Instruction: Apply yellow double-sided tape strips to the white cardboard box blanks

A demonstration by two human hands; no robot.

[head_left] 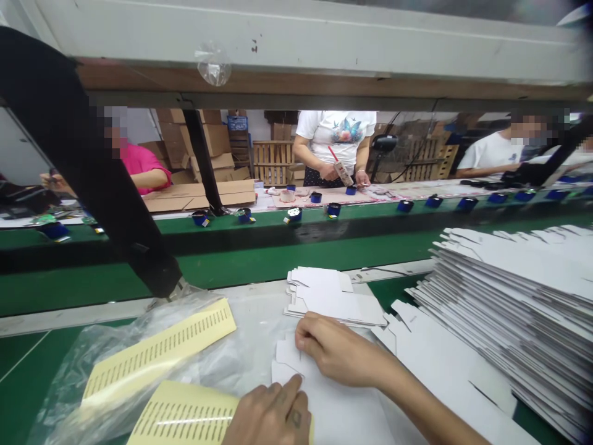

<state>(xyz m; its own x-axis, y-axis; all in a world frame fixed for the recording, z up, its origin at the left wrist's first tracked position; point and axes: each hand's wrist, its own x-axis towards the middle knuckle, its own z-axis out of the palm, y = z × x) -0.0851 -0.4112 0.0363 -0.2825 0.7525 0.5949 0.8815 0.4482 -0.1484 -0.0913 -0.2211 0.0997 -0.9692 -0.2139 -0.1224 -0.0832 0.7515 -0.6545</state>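
Observation:
My left hand (271, 413) is at the bottom middle, fingers bent over the right end of a yellow sheet of small printed labels (183, 411). Its index fingertip reaches the flap of a flat white carton (340, 411). Over that carton, my right hand (331, 349) is closed in a pinch, thumb and index together near the carton's upper edge. Whatever the pinch holds is too small or hidden to make out. A second yellow label sheet (160, 349) lies on clear plastic film (92, 358) to the left.
Beyond my hands lies a small stack of flat white cartons (331, 293); a tall stack (509, 309) rises at right. A green conveyor (259, 259) carries several blue round parts (294, 214). A black post (115, 185) stands at left, under an overhead shelf (296, 43). Co-workers (336, 139) work opposite.

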